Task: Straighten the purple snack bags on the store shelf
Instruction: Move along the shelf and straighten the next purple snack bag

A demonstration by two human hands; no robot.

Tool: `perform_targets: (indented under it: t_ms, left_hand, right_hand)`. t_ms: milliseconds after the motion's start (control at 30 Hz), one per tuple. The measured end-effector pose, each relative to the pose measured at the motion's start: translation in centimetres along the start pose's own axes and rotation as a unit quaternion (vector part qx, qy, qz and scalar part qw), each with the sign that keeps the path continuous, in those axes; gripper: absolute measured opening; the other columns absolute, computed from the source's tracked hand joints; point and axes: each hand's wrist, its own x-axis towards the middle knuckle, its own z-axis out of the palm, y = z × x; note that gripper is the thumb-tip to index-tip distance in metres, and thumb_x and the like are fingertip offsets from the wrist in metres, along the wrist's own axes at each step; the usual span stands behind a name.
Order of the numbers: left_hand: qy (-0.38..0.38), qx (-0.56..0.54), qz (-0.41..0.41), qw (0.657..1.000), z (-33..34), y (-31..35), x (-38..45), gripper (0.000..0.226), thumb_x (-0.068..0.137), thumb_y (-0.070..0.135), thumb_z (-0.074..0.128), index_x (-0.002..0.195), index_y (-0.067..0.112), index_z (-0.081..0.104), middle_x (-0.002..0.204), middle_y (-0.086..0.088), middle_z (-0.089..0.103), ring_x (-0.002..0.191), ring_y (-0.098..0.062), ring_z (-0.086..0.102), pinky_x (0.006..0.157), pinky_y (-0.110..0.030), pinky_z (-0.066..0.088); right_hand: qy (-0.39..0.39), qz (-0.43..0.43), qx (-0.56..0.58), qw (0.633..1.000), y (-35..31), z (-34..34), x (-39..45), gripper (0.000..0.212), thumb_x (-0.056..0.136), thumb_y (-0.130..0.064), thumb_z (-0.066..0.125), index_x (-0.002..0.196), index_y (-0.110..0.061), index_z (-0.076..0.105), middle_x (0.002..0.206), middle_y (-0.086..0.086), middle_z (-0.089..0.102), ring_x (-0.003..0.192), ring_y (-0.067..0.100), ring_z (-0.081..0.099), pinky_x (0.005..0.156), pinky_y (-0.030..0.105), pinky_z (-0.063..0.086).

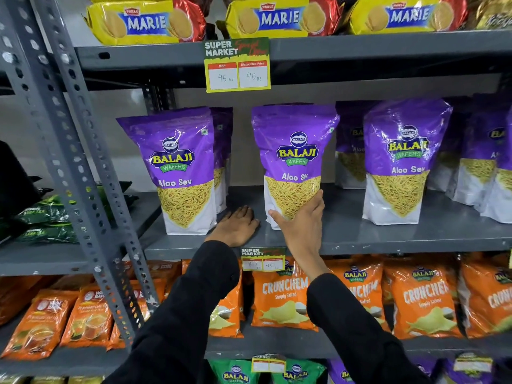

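Purple Balaji Aloo Sev bags stand upright on the grey middle shelf [388,236]. My right hand [300,225] grips the bottom front of the middle purple bag [293,151], thumb on its left corner and fingers up its right side. My left hand [238,225] rests flat on the shelf between that bag and the left purple bag [180,162], holding nothing. A third front bag [401,162] stands to the right. More purple bags stand behind and at the far right, partly hidden.
A slotted grey upright [83,173] stands left of the bags. Yellow Marie biscuit packs [144,22] fill the shelf above, with a price tag [237,65] hanging from its edge. Orange Crunchem bags [285,295] fill the shelf below. Green packets [44,217] lie far left.
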Motion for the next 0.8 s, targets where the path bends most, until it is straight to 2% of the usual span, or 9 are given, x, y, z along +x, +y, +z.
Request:
perform_targets:
  t_ms: [433,800]
  left_hand:
    - [-0.006,0.006,0.0,1.0,-0.5,0.37,-0.61,0.066,0.105,0.045,0.016,0.161,0.009,0.01,0.171,-0.01,0.006,0.158,-0.022,0.005,0.128,-0.045,0.008]
    - [-0.002,0.02,0.007,1.0,-0.23,0.0,-0.49,0.069,0.103,0.047,0.015,0.16,0.007,0.014,0.17,-0.013,0.012,0.158,-0.024,0.009,0.126,-0.048,0.013]
  right_hand:
    - [0.009,0.0,-0.018,1.0,-0.07,-0.16,-0.17,0.13,0.068,-0.068,0.077,0.157,-0.006,0.006,0.153,0.018,0.034,0.134,0.035,0.049,0.102,0.048,0.052]
    - [-0.007,0.014,0.022,1.0,0.1,0.05,0.29,0.132,0.07,-0.058,0.081,0.158,-0.007,-0.003,0.159,0.019,0.024,0.144,0.037,0.037,0.111,0.05,0.045]
